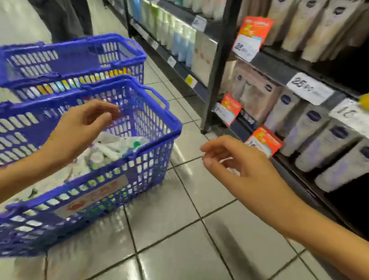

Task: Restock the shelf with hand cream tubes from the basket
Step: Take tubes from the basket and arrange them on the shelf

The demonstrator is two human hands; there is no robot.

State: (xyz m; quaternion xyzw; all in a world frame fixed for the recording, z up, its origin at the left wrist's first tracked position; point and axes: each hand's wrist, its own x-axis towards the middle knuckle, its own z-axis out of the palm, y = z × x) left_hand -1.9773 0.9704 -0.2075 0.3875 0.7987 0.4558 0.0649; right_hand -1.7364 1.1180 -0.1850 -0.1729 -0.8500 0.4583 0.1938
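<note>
A blue plastic basket (pixel 155 142) stands on the tiled floor at the left, filled with white hand cream tubes (pixel 112 146) with green caps. My left hand (pixel 84 126) hovers above the basket with loosely curled fingers and holds nothing. My right hand (pixel 238 162) hangs over the floor between the basket and the shelf, fingers relaxed and empty. The dark shelf (pixel 289 162) on the right carries rows of white tubes with dark blue labels (pixel 312 133), standing cap down.
A second blue basket (pixel 76 57) with coloured items stands behind the first. A person in dark clothing (pixel 58 9) stands at the far left. Orange and white price tags (pixel 262 141) hang off the shelf edges. A black shelf upright (pixel 216 77) reaches the floor.
</note>
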